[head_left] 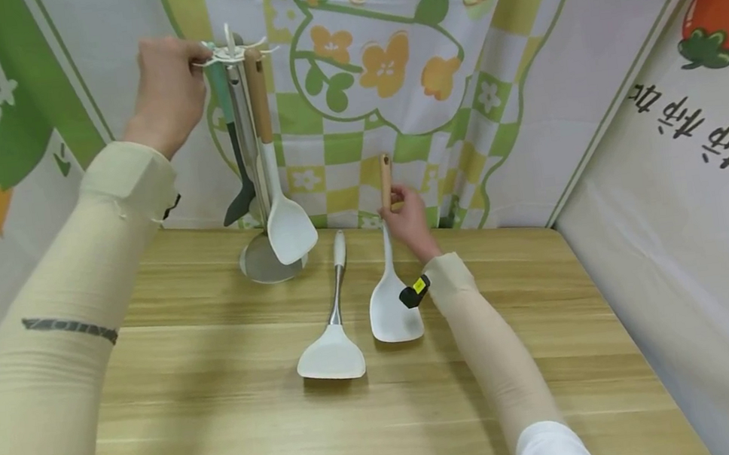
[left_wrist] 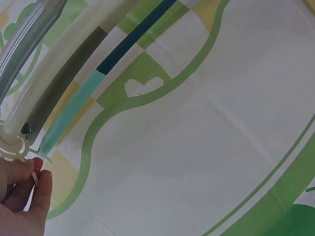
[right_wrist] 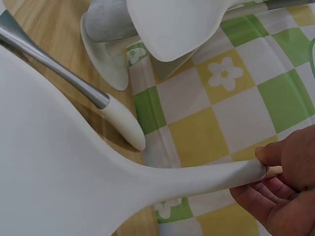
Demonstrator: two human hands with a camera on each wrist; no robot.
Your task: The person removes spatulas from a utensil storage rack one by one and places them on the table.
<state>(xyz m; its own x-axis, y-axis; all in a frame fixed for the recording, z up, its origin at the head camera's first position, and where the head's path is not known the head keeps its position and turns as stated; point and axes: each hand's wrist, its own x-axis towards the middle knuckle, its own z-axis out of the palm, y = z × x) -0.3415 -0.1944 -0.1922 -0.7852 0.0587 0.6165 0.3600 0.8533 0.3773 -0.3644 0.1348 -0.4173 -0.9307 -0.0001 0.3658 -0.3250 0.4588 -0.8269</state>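
Observation:
My left hand (head_left: 166, 92) pinches a hook at the top of a white rotating utensil rack (head_left: 229, 54), close beside the turquoise handle (left_wrist: 74, 113) of a dark-headed utensil (head_left: 239, 203). A white turner with a wooden handle (head_left: 292, 229) hangs at the rack's front. Lower down to the right, my right hand (head_left: 412, 222) grips another white turner (head_left: 394, 311) near the bottom of its wooden handle; its broad blade points down toward me. Between this turner and the rack, a white turner with a metal shaft (head_left: 332, 354) lies on the table.
The rack's round base (head_left: 266, 262) stands at the back of the wooden table (head_left: 225, 427). A patterned curtain (head_left: 341, 147) hangs right behind it. White fabric walls (head_left: 673, 235) with printed pictures flank both sides.

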